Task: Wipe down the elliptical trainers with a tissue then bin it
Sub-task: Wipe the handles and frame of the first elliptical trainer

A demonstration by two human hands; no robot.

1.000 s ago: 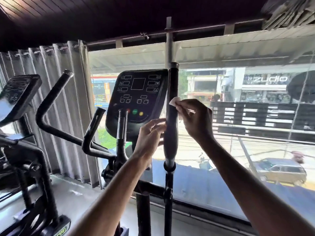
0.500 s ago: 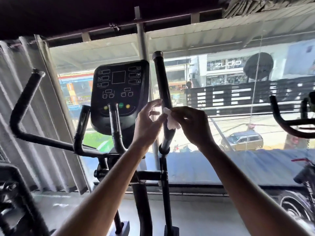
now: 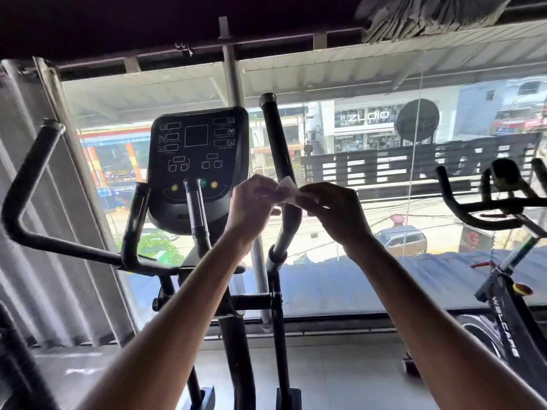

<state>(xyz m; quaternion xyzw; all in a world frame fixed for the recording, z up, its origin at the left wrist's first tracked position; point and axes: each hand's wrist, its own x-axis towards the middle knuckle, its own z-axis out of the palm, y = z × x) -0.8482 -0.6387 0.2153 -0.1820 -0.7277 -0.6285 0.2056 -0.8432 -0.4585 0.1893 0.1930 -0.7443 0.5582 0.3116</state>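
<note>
Fingers (image 3: 262,193) of the left hand (image 3: 253,210) are curled around one end of the tissue (image 3: 288,190). The thumb and forefinger of the right hand (image 3: 336,213) pinch the other end. Both hands hold it, stretched between them.

Window (image 3: 355,279): full-width glass along the far edge of the floor (image 3: 340,377), with a street and a parked car (image 3: 402,239) visible through it.

Curtain (image 3: 41,261): grey and pleated, drawn to the left side of the window.

Elliptical trainer (image 3: 236,350): black, standing on the floor directly before the window at the centre of the view.

Exercise bike (image 3: 503,315): black, at the right edge of the floor, well apart from the elliptical trainer.

Console (image 3: 196,149): dark screen, with yellow and green buttons along its lower part.

Right handlebar (image 3: 276,149): upright, slightly tilted, just right of the console. Left handlebar (image 3: 29,184): bent, rising near the curtain.

Tissue location: white, small and crumpled, held at mid-height directly in front of the right handlebar, level with the console's lower edge. Contact between tissue and handlebar cannot be determined. Both forearms reach in from the near edge of the view.
</note>
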